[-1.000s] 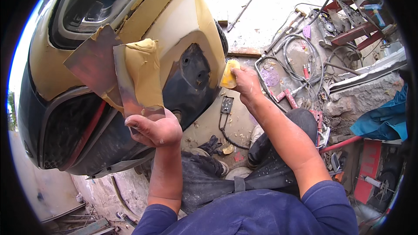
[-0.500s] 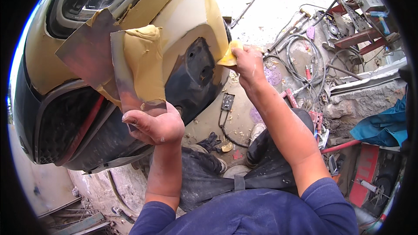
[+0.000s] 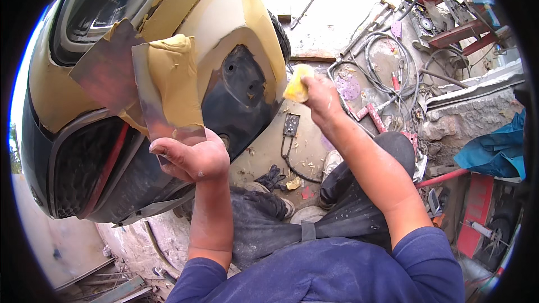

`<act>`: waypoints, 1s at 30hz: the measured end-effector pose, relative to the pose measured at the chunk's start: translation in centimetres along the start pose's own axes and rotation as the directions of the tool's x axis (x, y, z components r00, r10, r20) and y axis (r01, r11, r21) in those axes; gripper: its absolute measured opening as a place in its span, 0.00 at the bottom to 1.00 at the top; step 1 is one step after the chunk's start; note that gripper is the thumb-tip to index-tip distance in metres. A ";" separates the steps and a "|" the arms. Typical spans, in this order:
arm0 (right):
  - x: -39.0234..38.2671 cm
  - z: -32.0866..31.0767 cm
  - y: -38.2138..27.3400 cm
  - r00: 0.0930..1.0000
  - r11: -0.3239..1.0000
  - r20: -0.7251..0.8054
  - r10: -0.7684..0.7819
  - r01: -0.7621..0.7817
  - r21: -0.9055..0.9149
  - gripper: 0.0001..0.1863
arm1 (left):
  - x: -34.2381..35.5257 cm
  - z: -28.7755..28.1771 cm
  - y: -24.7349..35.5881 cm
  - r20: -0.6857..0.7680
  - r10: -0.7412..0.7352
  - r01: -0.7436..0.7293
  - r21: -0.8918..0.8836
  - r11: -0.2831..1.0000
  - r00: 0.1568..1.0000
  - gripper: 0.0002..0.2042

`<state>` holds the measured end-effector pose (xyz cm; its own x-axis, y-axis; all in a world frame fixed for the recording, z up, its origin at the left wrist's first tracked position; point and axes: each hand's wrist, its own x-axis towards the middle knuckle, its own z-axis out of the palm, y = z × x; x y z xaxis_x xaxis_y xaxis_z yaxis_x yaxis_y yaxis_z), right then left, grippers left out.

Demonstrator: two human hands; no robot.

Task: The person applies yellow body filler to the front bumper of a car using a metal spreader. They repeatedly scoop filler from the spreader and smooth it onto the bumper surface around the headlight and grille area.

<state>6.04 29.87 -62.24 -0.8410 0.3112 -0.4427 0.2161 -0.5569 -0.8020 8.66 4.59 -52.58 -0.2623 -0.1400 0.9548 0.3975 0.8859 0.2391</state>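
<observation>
My left hand (image 3: 193,157) grips two flat metal plates (image 3: 151,87) fanned upward, the nearer one smeared with tan body filler (image 3: 177,76). Behind them stands a car front bumper (image 3: 236,50), black below and coated with tan filler above, with a headlight (image 3: 106,0) at the top. My right hand (image 3: 320,95) holds a small yellow spreader (image 3: 297,84) just off the bumper's right edge, near a dark recess (image 3: 241,81) in the panel.
Hoses and cables (image 3: 382,62) lie on the concrete floor to the right, with red metal frames (image 3: 455,28) beyond. A blue cloth (image 3: 494,148) sits at the far right. A black glove (image 3: 272,177) and a small black box (image 3: 290,124) lie near my knees.
My right hand with the yellow spreader has drawn back a little from the bumper's edge. The left hand keeps the plates raised, and the view has shifted closer to the bumper.
</observation>
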 end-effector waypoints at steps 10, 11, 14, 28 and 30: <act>1.4 0.2 4.8 0.995 0.978 -0.064 0.078 -0.089 -0.189 0.14 | 0.2 -0.6 0.0 0.013 -0.008 0.008 -0.003 1.000 1.000 0.32; 1.3 0.4 4.7 0.998 0.990 -0.018 0.065 -0.067 -0.123 0.14 | 0.2 -0.6 -0.1 0.014 -0.009 0.009 -0.003 1.000 1.000 0.32; 0.8 1.5 3.7 0.998 0.997 -0.006 0.062 -0.062 0.043 0.12 | 0.1 -0.7 -0.4 0.017 -0.011 0.011 -0.002 1.000 1.000 0.33; 0.2 2.4 -4.2 0.981 0.977 0.008 -0.192 0.190 0.094 0.16 | -0.2 -0.1 0.4 0.030 0.006 -0.006 0.012 1.000 1.000 0.34; -0.9 0.8 -0.8 0.996 0.995 -0.083 0.020 -0.011 0.101 0.17 | -0.3 -0.2 0.3 0.031 0.006 -0.006 0.009 1.000 0.999 0.34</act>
<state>6.23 29.45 -60.91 -0.7924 0.3630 -0.4902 0.1742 -0.6355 -0.7522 9.01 4.80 -52.73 -0.2873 -0.1212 0.9501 0.3914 0.8905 0.2319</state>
